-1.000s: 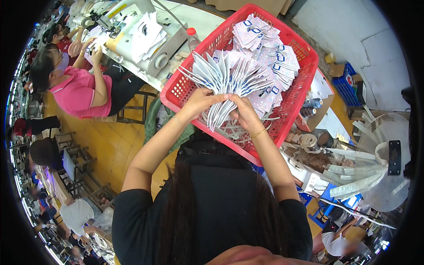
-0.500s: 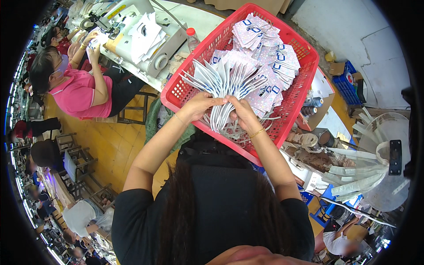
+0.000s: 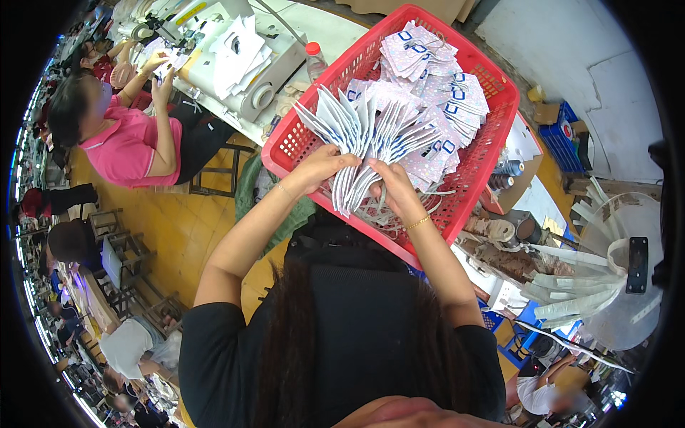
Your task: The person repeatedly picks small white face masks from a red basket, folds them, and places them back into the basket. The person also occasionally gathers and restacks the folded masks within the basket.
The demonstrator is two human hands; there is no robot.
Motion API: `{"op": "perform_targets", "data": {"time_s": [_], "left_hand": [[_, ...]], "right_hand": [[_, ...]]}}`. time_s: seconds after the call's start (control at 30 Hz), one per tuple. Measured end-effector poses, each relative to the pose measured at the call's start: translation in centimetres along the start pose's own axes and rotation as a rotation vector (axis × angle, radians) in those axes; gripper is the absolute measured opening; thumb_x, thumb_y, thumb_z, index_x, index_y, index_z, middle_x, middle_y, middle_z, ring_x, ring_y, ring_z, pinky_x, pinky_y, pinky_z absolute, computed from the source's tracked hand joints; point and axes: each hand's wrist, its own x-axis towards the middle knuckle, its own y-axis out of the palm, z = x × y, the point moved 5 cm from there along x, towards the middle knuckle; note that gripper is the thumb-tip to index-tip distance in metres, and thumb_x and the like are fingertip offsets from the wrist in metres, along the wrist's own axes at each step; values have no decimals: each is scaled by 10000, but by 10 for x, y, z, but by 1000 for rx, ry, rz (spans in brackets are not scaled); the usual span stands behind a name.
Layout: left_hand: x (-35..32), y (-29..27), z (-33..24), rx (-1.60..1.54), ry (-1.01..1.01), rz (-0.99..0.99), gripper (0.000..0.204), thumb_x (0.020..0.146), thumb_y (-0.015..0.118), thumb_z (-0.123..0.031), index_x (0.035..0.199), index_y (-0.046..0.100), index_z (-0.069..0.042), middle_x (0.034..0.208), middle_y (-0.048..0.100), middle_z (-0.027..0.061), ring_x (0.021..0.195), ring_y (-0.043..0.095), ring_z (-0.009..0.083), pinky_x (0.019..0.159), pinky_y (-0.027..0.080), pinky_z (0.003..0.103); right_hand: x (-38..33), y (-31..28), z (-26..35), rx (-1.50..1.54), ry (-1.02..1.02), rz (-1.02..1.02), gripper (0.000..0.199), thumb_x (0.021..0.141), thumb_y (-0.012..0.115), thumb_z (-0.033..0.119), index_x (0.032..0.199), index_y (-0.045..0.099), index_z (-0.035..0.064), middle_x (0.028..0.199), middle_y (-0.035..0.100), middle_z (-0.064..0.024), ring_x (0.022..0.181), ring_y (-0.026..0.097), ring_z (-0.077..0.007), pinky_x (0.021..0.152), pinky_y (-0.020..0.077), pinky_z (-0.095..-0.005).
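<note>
My left hand [image 3: 322,168] and my right hand [image 3: 397,188] grip the lower ends of a fanned bundle of thin, pale fabric pieces [image 3: 341,125], one hand on each side. The bundle stands on edge over the near part of a red plastic basket [image 3: 492,153], with a gap between its two halves. The thumbs lie toward the middle; the other fingers are partly hidden by the layers. Beyond the bundle, several stacks of pale, speckled fabric pieces [image 3: 421,53] with blue square outlines lie in the basket. Narrow pale strips [image 3: 378,214] lie loose below my hands.
Left of the basket, a sewing machine [image 3: 239,89] with white cut pieces stands on a white table, near a red-capped bottle [image 3: 314,60]. A person in a pink shirt [image 3: 135,153] works there. Thread spools [image 3: 503,175] and a clear round disc [image 3: 621,264] are on the right.
My hands have moved slightly apart, and the bundle has parted into two halves between them. The co-worker in pink has shifted both hands at the machine.
</note>
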Motion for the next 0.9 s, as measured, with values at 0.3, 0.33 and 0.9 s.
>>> {"op": "perform_targets", "data": {"time_s": [0.3,0.33,0.9], "left_hand": [[-9,2,-7,-137,74,53,380,801,620,-91,1152,557,40,1094,622,108,977,596,179,888,459,315],[-9,3,-8,-148,101,69,376,802,619,-89,1151,559,40,1095,622,109,977,597,180,888,460,316],[25,2,18,240,-92,24,307,833,612,-209,1017,625,36,919,633,62,794,558,120,706,442,293]], "right_hand": [[-16,5,15,-179,-122,-51,191,868,652,215,885,610,29,664,593,-7,447,518,-75,404,393,-205],[-16,5,17,-181,-139,-45,189,869,651,214,887,609,30,664,593,-7,448,520,-75,403,392,-205],[20,-29,-20,-196,29,-61,255,876,617,262,836,614,10,673,577,1,461,494,-75,413,364,-222]]}}
